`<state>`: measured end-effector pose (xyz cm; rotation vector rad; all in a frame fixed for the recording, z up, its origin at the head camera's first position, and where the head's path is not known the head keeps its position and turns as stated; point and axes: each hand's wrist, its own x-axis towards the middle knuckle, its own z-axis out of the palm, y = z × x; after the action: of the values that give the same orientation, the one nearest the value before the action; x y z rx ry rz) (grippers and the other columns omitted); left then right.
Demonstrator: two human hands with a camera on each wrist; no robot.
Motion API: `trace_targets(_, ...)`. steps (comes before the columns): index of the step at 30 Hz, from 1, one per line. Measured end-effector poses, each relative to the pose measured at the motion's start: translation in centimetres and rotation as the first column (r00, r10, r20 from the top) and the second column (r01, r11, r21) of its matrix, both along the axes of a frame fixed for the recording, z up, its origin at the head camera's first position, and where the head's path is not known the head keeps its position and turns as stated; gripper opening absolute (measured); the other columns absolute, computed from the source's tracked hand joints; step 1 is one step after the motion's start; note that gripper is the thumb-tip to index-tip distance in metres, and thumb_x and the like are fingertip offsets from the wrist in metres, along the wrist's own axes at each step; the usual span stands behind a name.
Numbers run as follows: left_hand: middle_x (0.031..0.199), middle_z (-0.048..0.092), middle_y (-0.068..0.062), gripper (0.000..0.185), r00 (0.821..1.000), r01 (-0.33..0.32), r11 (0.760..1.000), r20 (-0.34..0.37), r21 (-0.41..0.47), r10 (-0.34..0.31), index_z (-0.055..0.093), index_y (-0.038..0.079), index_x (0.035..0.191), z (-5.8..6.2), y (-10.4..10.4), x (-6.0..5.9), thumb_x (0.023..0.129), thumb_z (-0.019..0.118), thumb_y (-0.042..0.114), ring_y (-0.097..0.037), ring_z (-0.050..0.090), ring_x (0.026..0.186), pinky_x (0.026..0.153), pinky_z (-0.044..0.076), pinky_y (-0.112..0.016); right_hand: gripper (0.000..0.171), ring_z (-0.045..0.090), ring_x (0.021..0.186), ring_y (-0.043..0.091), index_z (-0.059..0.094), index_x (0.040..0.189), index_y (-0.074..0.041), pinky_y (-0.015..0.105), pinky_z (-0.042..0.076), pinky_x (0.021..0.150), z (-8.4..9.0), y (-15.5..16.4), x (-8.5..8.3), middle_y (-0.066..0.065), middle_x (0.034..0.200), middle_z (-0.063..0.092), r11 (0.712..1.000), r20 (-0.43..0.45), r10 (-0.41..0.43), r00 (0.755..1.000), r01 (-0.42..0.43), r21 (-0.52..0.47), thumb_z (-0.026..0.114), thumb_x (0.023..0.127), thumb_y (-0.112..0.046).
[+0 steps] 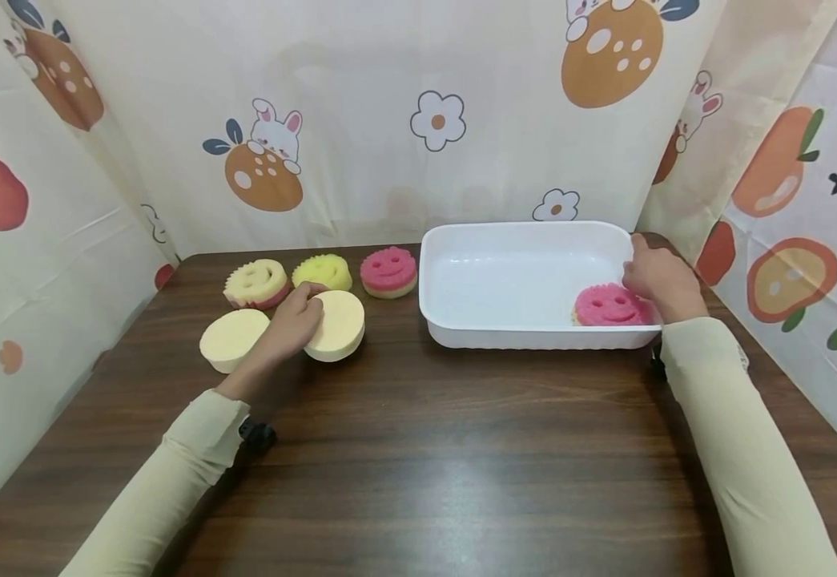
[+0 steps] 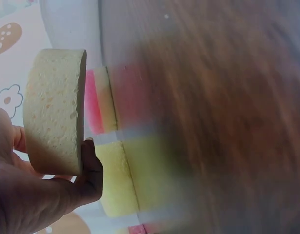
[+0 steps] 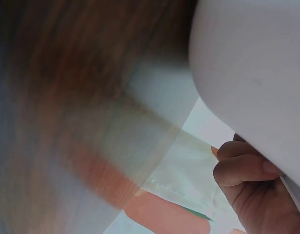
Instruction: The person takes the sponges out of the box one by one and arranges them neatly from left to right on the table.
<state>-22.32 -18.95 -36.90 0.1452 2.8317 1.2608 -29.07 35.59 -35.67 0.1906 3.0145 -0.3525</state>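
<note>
My left hand (image 1: 294, 324) pinches a pale cream round sponge (image 1: 336, 327) by its edge, raised above the table. In the left wrist view the thumb and fingers grip the thick sponge (image 2: 54, 107) from both sides. At the right end of a white rectangular tray (image 1: 519, 340), my right hand (image 1: 666, 280) grips the rim. Curled fingers lie against the tray's wall in the right wrist view. Inside the tray, near its front right corner, lies a pink smiley-face sponge (image 1: 611, 306).
Left of the tray stand a pink smiley sponge (image 1: 389, 271), a yellow sponge (image 1: 323, 271) and a cream-and-pink smiley sponge (image 1: 255, 280). Another cream round sponge (image 1: 231, 338) lies left of my left hand. A patterned curtain (image 1: 368, 160) hangs behind the dark wooden table (image 1: 432, 449).
</note>
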Motion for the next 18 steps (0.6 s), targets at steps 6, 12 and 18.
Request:
trace_targets(6, 0.145, 0.044, -0.025, 0.048, 1.0, 0.009, 1.0, 0.003, -0.025, -0.009, 0.042, -0.003, 0.142, -0.13, -0.58, 0.13, 0.101, 0.028, 0.018, -0.033, 0.045, 0.129, 0.11, 0.038, -0.047, 0.071, 0.05, 0.108, 0.055, 0.009, 0.155, 0.002, 0.072, 0.043, 0.093, -0.04, -0.02, -0.04, 0.04, 0.128, 0.043, 1.0, -0.001, -0.007, 1.0, 0.007, -0.001, 0.044, 0.1, -0.026)
trace_targets(12, 0.149, 0.039, -0.026, 0.049, 0.999, 0.012, 0.999, 0.032, -0.05, -0.01, 0.039, -0.003, 0.144, -0.24, -0.96, 0.39, 0.101, 0.027, 0.018, -0.035, 0.038, 0.136, 0.115, 0.033, -0.052, 0.071, 0.051, 0.108, 0.055, 0.009, 0.155, 0.002, 0.072, 0.043, 0.093, -0.16, -0.09, -0.06, 0.04, 0.127, 0.044, 1.0, -0.002, -0.002, 1.0, 0.002, -0.002, 0.044, 0.1, -0.026)
trace_targets(18, 0.15, 0.038, -0.027, 0.051, 0.999, 0.022, 0.997, 0.042, -0.077, -0.019, 0.037, -0.005, 0.145, -0.22, -1.11, 0.54, 0.1, 0.028, 0.018, -0.035, 0.038, 0.137, 0.115, 0.032, -0.053, 0.071, 0.052, 0.104, 0.054, 0.01, 0.154, 0.004, 0.071, 0.044, 0.091, -0.14, -0.09, -0.05, 0.04, 0.122, 0.046, 1.0, -0.01, 0.007, 1.0, -0.007, 0.003, 0.045, 0.1, -0.025)
